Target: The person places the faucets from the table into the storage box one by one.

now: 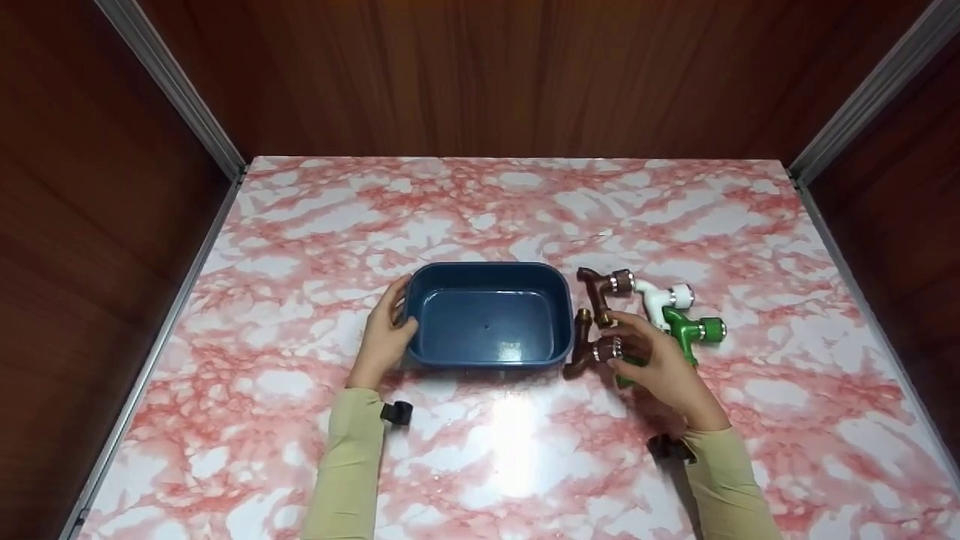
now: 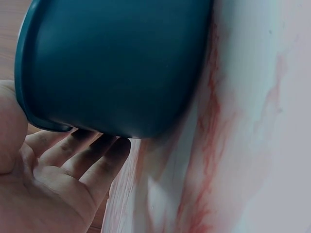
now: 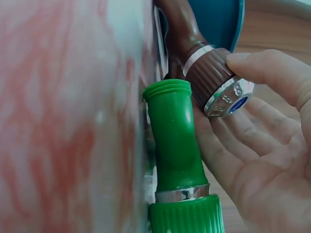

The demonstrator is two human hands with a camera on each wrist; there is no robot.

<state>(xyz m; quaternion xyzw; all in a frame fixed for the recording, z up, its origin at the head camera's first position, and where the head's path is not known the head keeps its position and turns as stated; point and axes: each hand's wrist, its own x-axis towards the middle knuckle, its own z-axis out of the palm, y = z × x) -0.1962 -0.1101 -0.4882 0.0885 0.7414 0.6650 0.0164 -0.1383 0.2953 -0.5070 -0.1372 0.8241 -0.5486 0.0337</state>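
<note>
A dark blue plastic basin (image 1: 487, 319) sits mid-table with nothing inside it. My left hand (image 1: 386, 330) grips its left side, thumb at the rim and fingers against the outer wall (image 2: 112, 63). Just right of the basin lies a brown tap (image 1: 582, 346). My right hand (image 1: 660, 367) pinches that tap's ribbed knob (image 3: 211, 73), with the thumb on one side and fingers on the other. A green tap (image 3: 175, 141) lies beside those fingers, mostly hidden under the hand in the head view.
Behind the right hand lie another brown tap (image 1: 596, 294), a white tap (image 1: 654, 300) and a second green tap (image 1: 684, 334), close together. The red-and-white marbled table (image 1: 315, 247) is bounded by brown wood-grain panels (image 1: 480, 82) at the back and sides.
</note>
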